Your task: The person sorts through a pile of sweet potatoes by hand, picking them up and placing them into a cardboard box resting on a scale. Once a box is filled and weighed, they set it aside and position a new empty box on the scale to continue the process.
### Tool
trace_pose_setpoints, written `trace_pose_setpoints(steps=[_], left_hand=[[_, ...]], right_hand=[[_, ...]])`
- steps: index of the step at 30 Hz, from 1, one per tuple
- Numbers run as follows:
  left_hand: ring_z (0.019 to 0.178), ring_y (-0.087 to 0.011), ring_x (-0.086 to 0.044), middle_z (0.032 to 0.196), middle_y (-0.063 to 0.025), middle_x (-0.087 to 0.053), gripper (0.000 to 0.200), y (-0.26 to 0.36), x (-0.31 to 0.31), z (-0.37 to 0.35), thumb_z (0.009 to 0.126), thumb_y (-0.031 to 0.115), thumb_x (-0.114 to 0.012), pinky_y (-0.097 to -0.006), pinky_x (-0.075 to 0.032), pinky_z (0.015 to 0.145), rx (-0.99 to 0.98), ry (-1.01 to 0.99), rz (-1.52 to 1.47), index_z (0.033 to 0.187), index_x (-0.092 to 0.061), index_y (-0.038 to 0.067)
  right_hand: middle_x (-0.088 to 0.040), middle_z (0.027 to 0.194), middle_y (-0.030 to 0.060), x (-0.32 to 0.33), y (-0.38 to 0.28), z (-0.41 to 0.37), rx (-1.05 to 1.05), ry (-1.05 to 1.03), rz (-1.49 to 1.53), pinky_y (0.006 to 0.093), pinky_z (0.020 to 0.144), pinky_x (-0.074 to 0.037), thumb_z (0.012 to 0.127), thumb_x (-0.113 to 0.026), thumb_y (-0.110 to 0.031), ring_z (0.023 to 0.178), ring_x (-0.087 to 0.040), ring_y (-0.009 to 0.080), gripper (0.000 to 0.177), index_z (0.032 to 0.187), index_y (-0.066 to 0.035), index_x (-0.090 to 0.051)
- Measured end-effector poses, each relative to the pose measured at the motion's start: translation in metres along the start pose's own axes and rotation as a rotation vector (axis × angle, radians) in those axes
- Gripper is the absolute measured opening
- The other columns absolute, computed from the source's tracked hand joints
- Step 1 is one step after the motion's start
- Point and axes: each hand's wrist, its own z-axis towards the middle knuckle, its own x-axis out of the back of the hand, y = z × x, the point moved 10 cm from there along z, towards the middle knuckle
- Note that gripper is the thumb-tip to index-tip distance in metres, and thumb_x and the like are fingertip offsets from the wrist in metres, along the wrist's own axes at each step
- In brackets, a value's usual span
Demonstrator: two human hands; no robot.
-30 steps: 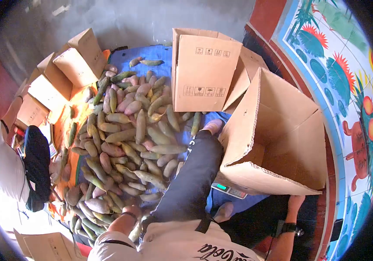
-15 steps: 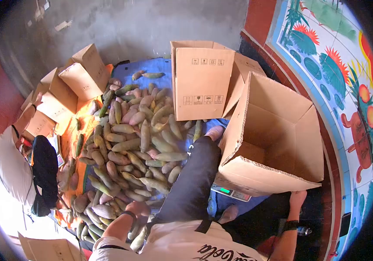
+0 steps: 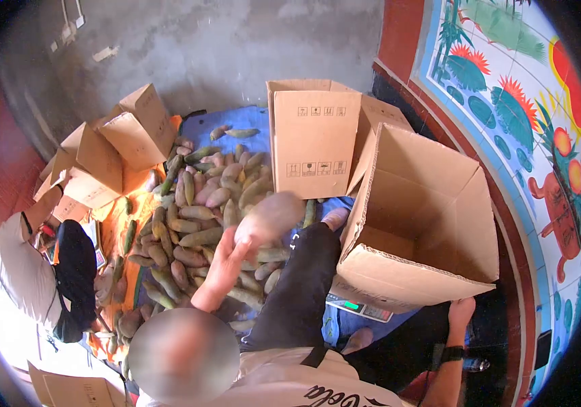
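Note:
My left hand point(image 3: 223, 271) is raised over the heap, its fingers closed round a large pinkish root vegetable point(image 3: 277, 214) smeared by motion. Below it lies a pile of long green and pink root vegetables point(image 3: 202, 237). At the lower right, my right hand point(image 3: 462, 312) grips the near bottom corner of an open cardboard box point(image 3: 419, 271); some of its fingers are hidden. The box is tilted toward me, and its visible inside holds nothing. Under its near side is a scale point(image 3: 358, 308) with a lit green display.
Another tall cardboard box point(image 3: 314, 142) stands behind the pile on a blue sheet point(image 3: 199, 125). Several boxes point(image 3: 141, 129) line the left wall. Near them sits another person point(image 3: 26, 264). The painted tile wall point(image 3: 487, 102) curves along the right. A blurred disc covers the lower middle.
My left hand has risen from the near edge of the pile and moved forward, now with a root vegetable in it. My right hand stays at the box corner.

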Motion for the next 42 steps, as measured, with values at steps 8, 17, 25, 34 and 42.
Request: trace_pose_setpoints(steps=[8, 17, 25, 34, 42], left_hand=[[0.065, -0.0105, -0.051, 0.086, -0.0064, -0.053, 0.039, 0.101, -0.125, 0.022, 0.087, 0.018, -0.050, -0.0247, -0.046, 0.060, -0.271, -0.310, -0.126, 0.117, -0.036, -0.003], [0.076, -0.0370, -0.055, 0.081, -0.0210, -0.056, 0.035, 0.156, -0.210, 0.020, 0.078, 0.021, -0.059, -0.0421, -0.044, 0.070, -0.734, -0.323, 0.531, 0.101, -0.047, -0.002], [0.073, -0.0361, -0.057, 0.072, -0.0175, -0.058, 0.032, 0.125, -0.258, 0.025, 0.075, 0.029, -0.061, -0.0441, -0.045, 0.064, -0.772, -0.517, 0.892, 0.088, -0.050, 0.002], [0.067, -0.0348, -0.059, 0.068, -0.0146, -0.060, 0.020, 0.102, -0.259, 0.029, 0.078, 0.026, -0.053, -0.0434, -0.047, 0.060, -0.684, -0.607, 0.999, 0.076, -0.055, 0.006], [0.070, -0.0314, -0.059, 0.071, -0.0123, -0.061, 0.014, 0.116, -0.251, 0.028, 0.077, 0.020, -0.054, -0.0421, -0.048, 0.062, -0.731, -0.473, 0.779, 0.074, -0.060, 0.007]], right_hand=[[-0.059, 0.079, 0.0229, 0.006, -0.009, -0.001, 0.066, 0.070, 0.011, 0.0427, 0.065, -0.046, 0.073, -0.056, -0.006, 0.074, -0.056, 0.0401, 0.014, 0.083, 0.002, -0.061], [-0.059, 0.079, 0.0219, 0.004, -0.008, -0.002, 0.090, 0.110, 0.001, 0.0442, 0.064, -0.046, 0.074, -0.054, -0.008, 0.074, -0.056, 0.0402, 0.014, 0.084, 0.000, -0.061], [-0.059, 0.079, 0.0226, -0.001, -0.016, 0.000, 0.125, 0.059, 0.002, 0.0451, 0.064, -0.046, 0.073, -0.056, -0.011, 0.074, -0.056, 0.0410, 0.016, 0.083, 0.000, -0.061], [-0.060, 0.084, 0.0203, -0.003, -0.021, 0.001, 0.168, 0.059, 0.021, 0.0446, 0.066, -0.046, 0.073, -0.058, -0.015, 0.078, -0.057, 0.0393, 0.020, 0.085, 0.000, -0.061], [-0.059, 0.084, 0.0223, 0.000, -0.026, 0.000, 0.174, 0.052, 0.034, 0.0445, 0.068, -0.045, 0.073, -0.055, -0.009, 0.079, -0.056, 0.0400, 0.018, 0.086, 0.001, -0.061]])
